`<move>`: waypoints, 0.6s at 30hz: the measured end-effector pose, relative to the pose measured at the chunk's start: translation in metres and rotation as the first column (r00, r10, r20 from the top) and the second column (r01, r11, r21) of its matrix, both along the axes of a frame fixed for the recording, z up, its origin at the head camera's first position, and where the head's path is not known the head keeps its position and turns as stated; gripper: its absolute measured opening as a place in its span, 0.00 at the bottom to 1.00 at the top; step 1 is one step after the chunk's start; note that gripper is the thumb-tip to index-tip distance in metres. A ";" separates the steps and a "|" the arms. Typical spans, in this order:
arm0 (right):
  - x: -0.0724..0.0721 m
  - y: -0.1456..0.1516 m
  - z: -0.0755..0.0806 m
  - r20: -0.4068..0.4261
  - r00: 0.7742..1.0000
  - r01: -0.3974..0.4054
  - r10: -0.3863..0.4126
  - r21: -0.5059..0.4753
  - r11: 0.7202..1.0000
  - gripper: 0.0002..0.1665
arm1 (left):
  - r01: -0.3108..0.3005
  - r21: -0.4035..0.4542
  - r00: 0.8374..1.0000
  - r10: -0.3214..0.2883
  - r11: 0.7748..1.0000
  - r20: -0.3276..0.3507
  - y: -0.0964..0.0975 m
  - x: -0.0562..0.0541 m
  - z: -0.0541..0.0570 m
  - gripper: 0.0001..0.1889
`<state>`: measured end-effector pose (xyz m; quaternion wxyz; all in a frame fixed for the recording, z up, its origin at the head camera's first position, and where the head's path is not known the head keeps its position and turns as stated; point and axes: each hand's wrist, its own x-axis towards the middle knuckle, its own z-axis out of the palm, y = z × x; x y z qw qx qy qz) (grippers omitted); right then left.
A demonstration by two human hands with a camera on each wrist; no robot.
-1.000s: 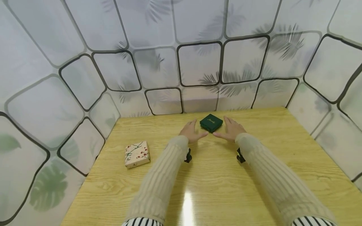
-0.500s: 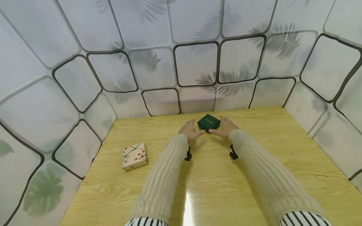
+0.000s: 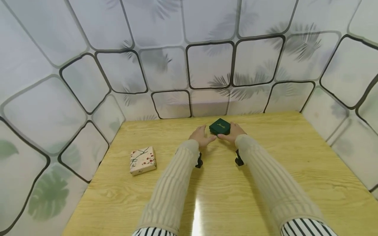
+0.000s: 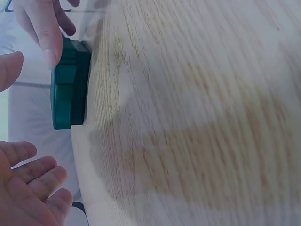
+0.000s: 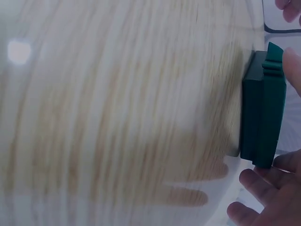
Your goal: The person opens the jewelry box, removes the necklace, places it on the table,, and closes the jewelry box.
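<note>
Green jewelry box (image 3: 220, 126) near the far edge of the bench (image 3: 224, 196). My right hand (image 3: 232, 133) grips its right side; my left hand (image 3: 202, 136), fingers loose, sits just off the left. One-sided hold: a weak pinch could let it twist.

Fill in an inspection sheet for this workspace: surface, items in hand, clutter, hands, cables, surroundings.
Surface: yellowish wood-grain table, with a bright light reflection near the front.
Job's things: small dark green square box with gold lettering on its lid, lid closed, near the table's back edge.
Clutter: cream square box printed with red blossoms and dark green branches, apart on the left; nothing else loose seen.
Hands: right hand has thumb and fingers on the green box; left hand is open beside it, apparently not touching.
Cables: nothing seen.
Surroundings: pale wall covering with black and grey outlined blocks and leaf prints, behind and on both sides.
</note>
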<state>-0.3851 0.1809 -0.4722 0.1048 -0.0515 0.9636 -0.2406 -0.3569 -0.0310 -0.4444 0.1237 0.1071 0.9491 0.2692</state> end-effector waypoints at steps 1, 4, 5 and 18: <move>0.001 0.000 0.001 -0.001 1.000 0.005 -0.005 0.000 1.000 0.68 | 0.000 0.001 1.000 0.000 1.000 0.001 0.000 0.000 0.000 0.46; -0.001 0.000 -0.001 -0.007 1.000 0.022 -0.022 0.004 1.000 0.66 | 0.003 -0.013 1.000 -0.003 1.000 0.004 0.001 -0.001 -0.001 0.47; -0.002 0.000 -0.003 -0.006 1.000 0.027 -0.027 0.008 1.000 0.65 | 0.005 -0.018 1.000 -0.005 1.000 0.007 0.001 -0.001 -0.001 0.47; -0.002 -0.006 0.001 0.041 0.998 0.054 -0.054 0.007 0.999 0.60 | 0.022 -0.037 1.000 -0.022 0.999 0.014 -0.001 -0.008 -0.006 0.47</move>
